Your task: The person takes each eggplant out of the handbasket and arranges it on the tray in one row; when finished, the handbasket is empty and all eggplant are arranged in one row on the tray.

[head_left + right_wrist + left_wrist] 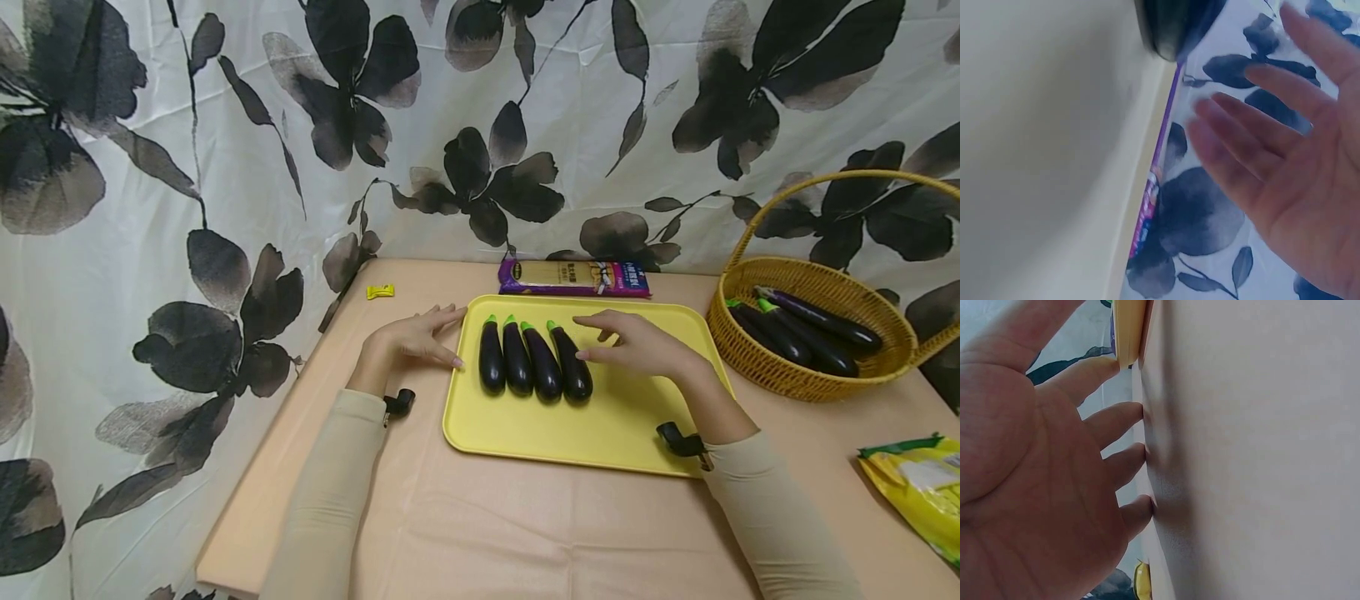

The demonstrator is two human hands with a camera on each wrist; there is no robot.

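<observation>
Several dark purple eggplants (532, 362) with green stems lie side by side, stems away from me, on the left half of a yellow tray (517, 442). My left hand (416, 337) is at the tray's left edge, thumb and index fingertip right at the rim. In the left wrist view its fingers spread loosely, the lower fingertips down at the tabletop. Close beside the rightmost eggplant, my right hand (637, 343) hovers over the tray with relaxed, slightly bent fingers. Nothing lies in its palm in the right wrist view, where a blurred eggplant (1169, 28) shows at the top.
A wicker basket (787, 379) with a tall handle holds more eggplants to the tray's right. Behind the tray lies a purple packet (573, 277). A small yellow wrapped piece (380, 291) sits at the back left, a yellow bag (918, 492) at the right edge. Floral cloth hangs behind.
</observation>
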